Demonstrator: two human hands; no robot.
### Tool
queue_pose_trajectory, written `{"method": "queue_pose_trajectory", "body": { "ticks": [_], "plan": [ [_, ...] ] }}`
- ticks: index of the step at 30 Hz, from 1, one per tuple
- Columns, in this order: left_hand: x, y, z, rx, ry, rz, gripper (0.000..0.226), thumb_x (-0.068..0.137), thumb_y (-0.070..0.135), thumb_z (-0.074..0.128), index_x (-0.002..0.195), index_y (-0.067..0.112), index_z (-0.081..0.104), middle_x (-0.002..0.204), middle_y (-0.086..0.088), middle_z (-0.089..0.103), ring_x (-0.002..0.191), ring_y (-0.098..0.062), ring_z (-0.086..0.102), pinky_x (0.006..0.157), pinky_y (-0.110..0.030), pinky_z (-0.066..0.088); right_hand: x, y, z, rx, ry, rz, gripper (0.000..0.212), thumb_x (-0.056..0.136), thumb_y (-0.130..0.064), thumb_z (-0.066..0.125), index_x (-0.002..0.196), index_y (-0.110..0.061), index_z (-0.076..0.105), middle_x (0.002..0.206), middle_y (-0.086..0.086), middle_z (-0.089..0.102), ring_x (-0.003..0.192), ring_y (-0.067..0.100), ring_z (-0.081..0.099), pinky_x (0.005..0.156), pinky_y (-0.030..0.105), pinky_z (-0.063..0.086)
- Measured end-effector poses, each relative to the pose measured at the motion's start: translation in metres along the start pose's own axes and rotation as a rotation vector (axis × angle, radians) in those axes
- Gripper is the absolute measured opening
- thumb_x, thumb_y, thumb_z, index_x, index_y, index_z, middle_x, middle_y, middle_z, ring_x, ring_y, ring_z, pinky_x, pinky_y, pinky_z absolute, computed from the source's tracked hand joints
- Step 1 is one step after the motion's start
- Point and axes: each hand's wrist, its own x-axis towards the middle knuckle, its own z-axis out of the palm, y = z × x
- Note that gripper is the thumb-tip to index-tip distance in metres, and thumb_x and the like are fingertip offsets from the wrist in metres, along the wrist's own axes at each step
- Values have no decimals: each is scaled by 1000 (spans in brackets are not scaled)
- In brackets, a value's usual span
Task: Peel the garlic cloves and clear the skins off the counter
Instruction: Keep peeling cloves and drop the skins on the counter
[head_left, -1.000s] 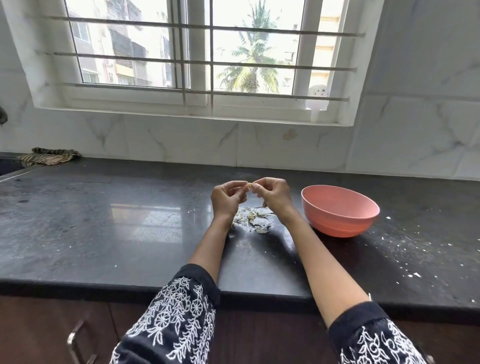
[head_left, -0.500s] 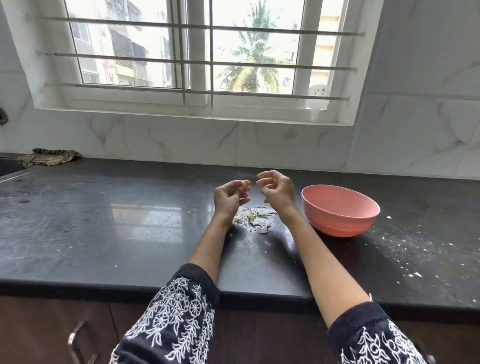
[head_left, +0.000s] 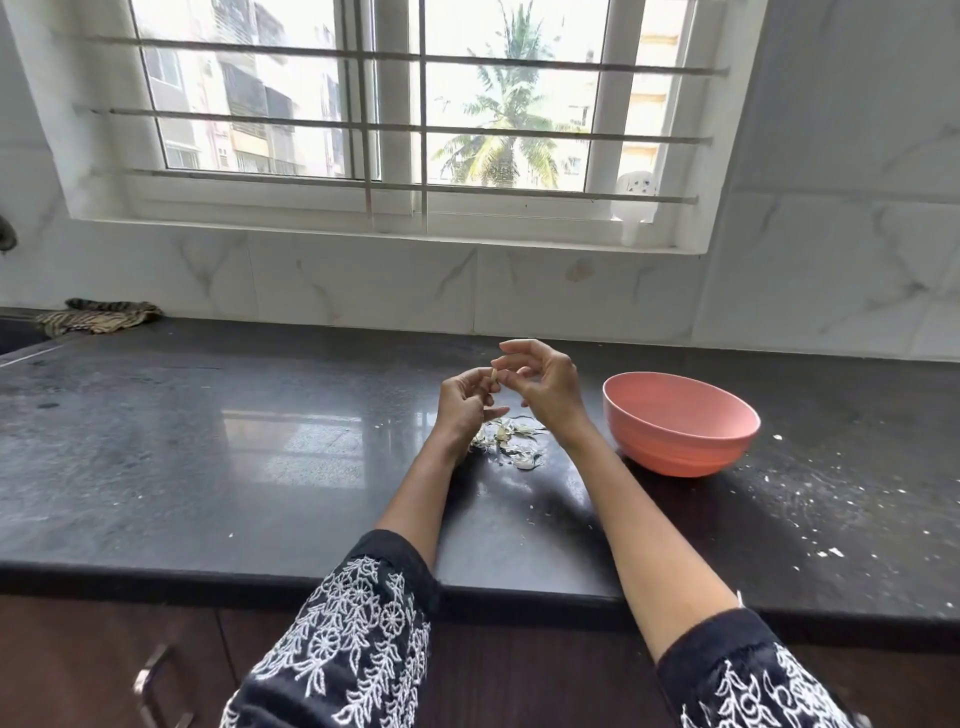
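Note:
A pale garlic clove (head_left: 493, 380) is held up above the dark counter (head_left: 208, 441) between both hands. My left hand (head_left: 462, 408) pinches its lower part with curled fingers. My right hand (head_left: 545, 387) pinches its upper part with thumb and fingertip, the other fingers raised and curled. Below the hands lies a small heap of papery garlic skins (head_left: 511, 441) on the counter. A pink bowl (head_left: 680, 431) stands just right of my right wrist; what it holds is hidden from here.
White crumbs (head_left: 810, 499) are scattered over the counter right of the bowl. A striped cloth (head_left: 98, 316) lies at the far left by the wall. The counter's front edge (head_left: 260, 582) runs above cabinet doors. A barred window (head_left: 395, 119) is behind.
The hands had come apart half a second ago; now they meet again at the clove, raised slightly higher above the skins.

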Motion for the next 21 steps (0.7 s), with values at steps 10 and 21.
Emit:
{"method": "queue_pose_trajectory", "body": {
  "ticks": [10,21],
  "plan": [
    [1,0,1,32,30,23,23,92,-11,43,102,-4,61,72,-3,53,63,-9,43,59,-18,55,-3,-4,-6,73,41,55,34,68,-6,81,95,-13,63,75,2,69,60,15,57,43,17,43],
    [1,-1,0,70,27,50,24,90,-11,46,93,4,64,69,-3,55,61,-9,46,57,-18,52,0,0,-5,-10,-6,58,33,73,0,74,101,-12,60,69,-3,61,56,11,49,45,17,42]
  ]
}}
